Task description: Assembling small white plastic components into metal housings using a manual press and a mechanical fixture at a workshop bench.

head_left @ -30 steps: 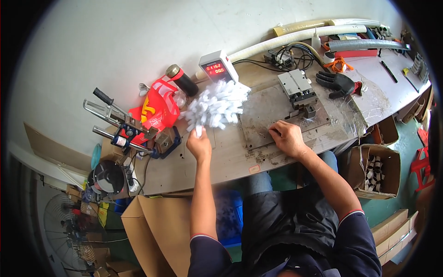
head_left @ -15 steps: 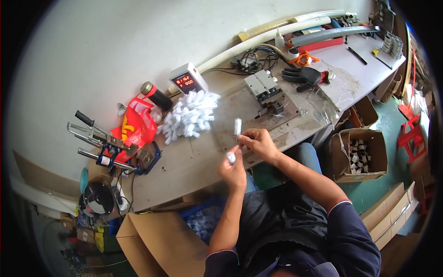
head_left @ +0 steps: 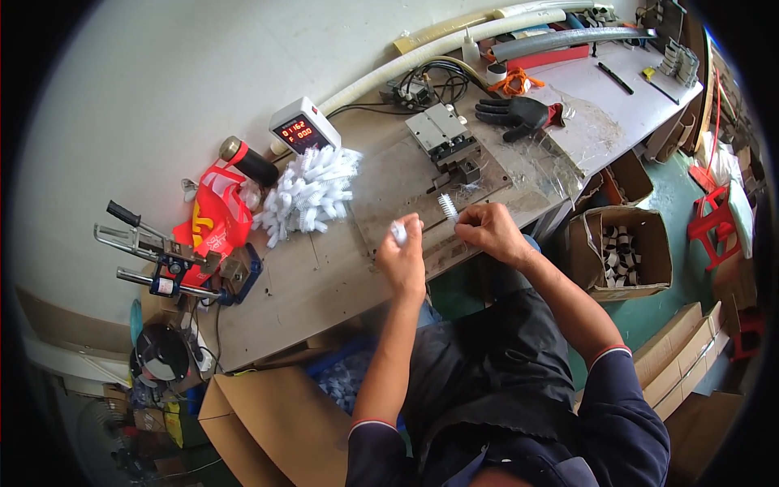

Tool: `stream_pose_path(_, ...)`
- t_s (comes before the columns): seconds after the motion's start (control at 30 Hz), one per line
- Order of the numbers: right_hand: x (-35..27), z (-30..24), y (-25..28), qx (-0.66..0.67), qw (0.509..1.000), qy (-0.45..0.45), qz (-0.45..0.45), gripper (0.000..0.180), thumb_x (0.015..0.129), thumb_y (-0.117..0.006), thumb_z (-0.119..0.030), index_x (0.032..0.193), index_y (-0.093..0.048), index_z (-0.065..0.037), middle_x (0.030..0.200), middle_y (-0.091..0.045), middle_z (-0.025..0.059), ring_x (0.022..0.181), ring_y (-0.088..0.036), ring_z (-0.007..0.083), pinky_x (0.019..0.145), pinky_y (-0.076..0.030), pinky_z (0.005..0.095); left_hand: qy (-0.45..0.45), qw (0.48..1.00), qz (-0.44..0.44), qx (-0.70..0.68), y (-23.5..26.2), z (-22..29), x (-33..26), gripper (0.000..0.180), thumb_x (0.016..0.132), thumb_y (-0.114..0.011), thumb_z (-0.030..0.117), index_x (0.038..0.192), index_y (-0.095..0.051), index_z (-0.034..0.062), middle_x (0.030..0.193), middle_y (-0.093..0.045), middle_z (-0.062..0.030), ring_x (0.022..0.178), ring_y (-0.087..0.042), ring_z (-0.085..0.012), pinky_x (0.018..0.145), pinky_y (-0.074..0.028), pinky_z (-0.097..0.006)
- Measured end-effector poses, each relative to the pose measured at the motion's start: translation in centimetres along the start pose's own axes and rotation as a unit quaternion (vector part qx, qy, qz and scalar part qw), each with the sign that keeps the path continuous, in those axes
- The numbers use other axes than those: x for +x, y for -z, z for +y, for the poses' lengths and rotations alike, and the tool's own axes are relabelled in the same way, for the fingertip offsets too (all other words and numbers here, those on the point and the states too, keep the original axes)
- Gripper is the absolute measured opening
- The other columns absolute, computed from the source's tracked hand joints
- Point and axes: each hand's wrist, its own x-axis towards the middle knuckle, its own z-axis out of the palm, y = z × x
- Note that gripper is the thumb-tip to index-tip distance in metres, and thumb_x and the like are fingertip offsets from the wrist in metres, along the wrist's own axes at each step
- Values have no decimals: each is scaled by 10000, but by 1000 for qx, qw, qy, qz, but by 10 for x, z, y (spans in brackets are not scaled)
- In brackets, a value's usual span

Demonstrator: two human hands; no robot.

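A: Left hand (head_left: 403,258) pinches a small white piece (head_left: 398,232); right hand (head_left: 485,230) grips a white bristle brush (head_left: 448,206) above the bench (head_left: 324,280).

B: Judgement: keep both pinches firm, align axes between hands.

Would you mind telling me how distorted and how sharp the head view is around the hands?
Head view: fisheye bends the bench edge and pipes toward a black rim; even light, soft shadows; left hand, right hand and the small white brush are fairly sharp.

Small white brushes (head_left: 447,206) in both hands (head_left: 487,231).
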Motion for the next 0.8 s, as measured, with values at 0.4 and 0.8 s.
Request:
stream_pose_path(0.4,9,2,24,-89,992,56,-71,159,815,-698,-156,869,-740,-13,708,-677,159,640,-677,276,638,-521,394,157,972,-173,-41,-14,7,32,234,956,-757,172,1111,-718,1,854,-687,-24,542,-427,-4,444,-292,-187)
stream_pose_path(0.8,4,-6,19,21,994,-51,-90,194,884,-716,-165,901,-742,26,688,-672,58,635,-629,137,607,-505,331,188,935,-288,-84,0,4,58,197,963,-742,197,1041,-671,31,853,-658,-42,531,-411,-7,438,-268,-183)
